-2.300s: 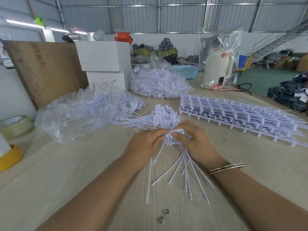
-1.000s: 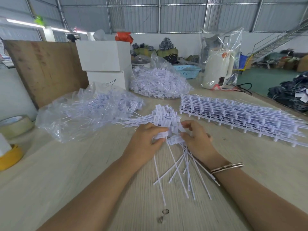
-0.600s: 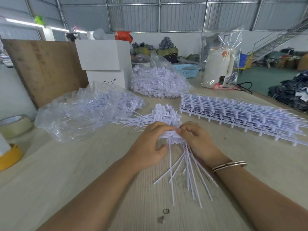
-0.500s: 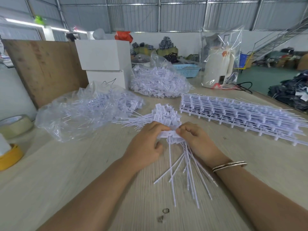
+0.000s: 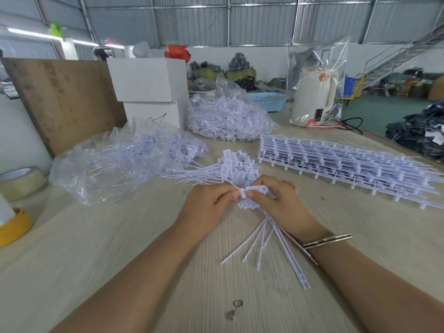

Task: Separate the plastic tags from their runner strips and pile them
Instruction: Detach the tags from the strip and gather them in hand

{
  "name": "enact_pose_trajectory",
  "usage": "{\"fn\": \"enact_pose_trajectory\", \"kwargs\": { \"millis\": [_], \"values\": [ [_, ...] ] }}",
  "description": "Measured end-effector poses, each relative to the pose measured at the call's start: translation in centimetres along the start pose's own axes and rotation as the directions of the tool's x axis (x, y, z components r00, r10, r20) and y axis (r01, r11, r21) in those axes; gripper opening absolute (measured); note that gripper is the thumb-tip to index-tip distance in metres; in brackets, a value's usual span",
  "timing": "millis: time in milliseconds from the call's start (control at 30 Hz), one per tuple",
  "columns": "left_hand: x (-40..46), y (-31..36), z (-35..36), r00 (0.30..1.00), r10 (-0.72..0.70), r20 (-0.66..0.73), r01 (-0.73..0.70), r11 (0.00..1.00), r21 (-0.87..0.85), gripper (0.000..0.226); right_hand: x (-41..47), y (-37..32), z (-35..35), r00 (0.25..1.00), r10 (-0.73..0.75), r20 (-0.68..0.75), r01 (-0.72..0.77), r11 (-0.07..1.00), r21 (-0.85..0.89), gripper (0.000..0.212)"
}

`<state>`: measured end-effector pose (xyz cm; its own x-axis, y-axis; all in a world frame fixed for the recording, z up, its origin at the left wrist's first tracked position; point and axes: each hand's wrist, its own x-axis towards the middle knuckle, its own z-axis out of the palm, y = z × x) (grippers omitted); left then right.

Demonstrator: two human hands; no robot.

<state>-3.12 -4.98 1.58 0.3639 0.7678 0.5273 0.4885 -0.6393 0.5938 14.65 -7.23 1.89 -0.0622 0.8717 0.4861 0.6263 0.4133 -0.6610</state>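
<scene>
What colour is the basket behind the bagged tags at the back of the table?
Light blue, with a perforated lattice wall; the basket shows in the head view.

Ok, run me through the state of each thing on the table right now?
Left hand: pinching a single white plastic tag.
Right hand: grip on a bunch of white tags, tails fanned toward the person.
Loose pile of separated white tags: lying beyond the hands.
Stack of white runner strips: flat, tags attached.
Near clear plastic bag: slumped, holding tags.
Far clear plastic bag: heaped full.
</scene>
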Motion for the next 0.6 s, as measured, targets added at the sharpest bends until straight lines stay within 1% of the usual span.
{"fn": "enact_pose_trajectory", "kwargs": {
  "millis": [33,67,100,133,167,200,233,267,300,333,367,400,433,500,567,600],
  "values": [
    [0.0,0.0,0.0,1.000,0.000,-0.006,0.000,1.000,-0.022,0.016,0.0,0.0,0.0,1.000,-0.002,0.006,0.001,1.000,0.026,0.022],
    [0.0,0.0,0.1,1.000,-0.010,-0.008,0.010,0.998,-0.066,0.016,0.0,0.0,0.1,1.000,0.004,-0.002,-0.004,0.995,0.100,0.019],
    [0.1,0.0,0.2,0.999,-0.040,-0.005,0.039,0.990,-0.134,0.019,0.0,0.0,-0.1,0.999,0.037,-0.030,-0.030,0.972,0.235,0.016],
    [0.1,0.0,0.1,0.996,-0.086,0.000,0.084,0.974,-0.212,0.021,0.0,0.0,-0.4,0.992,0.105,-0.068,-0.067,0.907,0.415,0.015],
    [0.2,-0.1,0.1,0.992,-0.126,0.002,0.122,0.956,-0.265,0.022,0.1,0.1,-0.8,0.976,0.198,-0.085,-0.112,0.801,0.588,0.017],
    [0.2,-0.2,0.0,0.991,-0.135,-0.005,0.128,0.952,-0.278,0.021,0.1,0.3,-1.2,0.955,0.285,-0.078,-0.149,0.694,0.705,0.021],
    [0.2,-0.4,-0.1,0.994,-0.105,-0.024,0.096,0.967,-0.234,0.019,0.1,0.5,-1.4,0.938,0.339,-0.070,-0.175,0.637,0.751,0.024],
    [0.1,-0.6,-0.1,0.998,-0.052,-0.037,0.046,0.986,-0.157,0.018,0.2,0.8,-1.4,0.929,0.363,-0.071,-0.208,0.673,0.709,0.024],
    [0.1,-0.8,-0.1,0.999,0.004,-0.035,-0.006,0.997,-0.072,0.020,0.3,1.1,-1.3,0.933,0.349,-0.088,-0.240,0.785,0.572,0.021],
    [0.0,-0.8,0.0,0.998,0.048,-0.029,-0.048,0.999,0.007,0.025,0.5,1.4,-0.9,0.947,0.307,-0.095,-0.254,0.896,0.365,0.019],
    [-0.1,-0.9,0.3,0.996,0.081,-0.028,-0.079,0.995,0.067,0.031,0.6,1.7,-0.4,0.962,0.261,-0.081,-0.247,0.957,0.151,0.019],
    [-0.1,-0.8,0.5,0.995,0.096,-0.034,-0.091,0.990,0.112,0.035,0.7,1.9,0.1,0.971,0.227,-0.073,-0.229,0.973,-0.020,0.019],
    [0.0,-0.6,0.9,0.995,0.095,-0.032,-0.089,0.986,0.143,0.038,0.9,1.9,0.4,0.972,0.220,-0.086,-0.229,0.966,-0.121,0.017],
    [0.4,-0.1,1.4,0.998,0.050,0.025,-0.054,0.976,0.209,0.042,0.9,1.9,0.7,0.958,0.244,-0.150,-0.270,0.944,-0.188,0.013],
    [0.6,0.4,1.9,0.997,0.000,0.082,-0.026,0.949,0.315,0.049,0.8,2.1,0.5,0.944,0.256,-0.210,-0.301,0.928,-0.221,0.020],
    [0.6,0.5,2.0,0.997,-0.035,0.070,0.007,0.930,0.367,0.053,0.9,2.1,0.4,0.942,0.237,-0.236,-0.293,0.925,-0.242,0.021]
  ]
}}
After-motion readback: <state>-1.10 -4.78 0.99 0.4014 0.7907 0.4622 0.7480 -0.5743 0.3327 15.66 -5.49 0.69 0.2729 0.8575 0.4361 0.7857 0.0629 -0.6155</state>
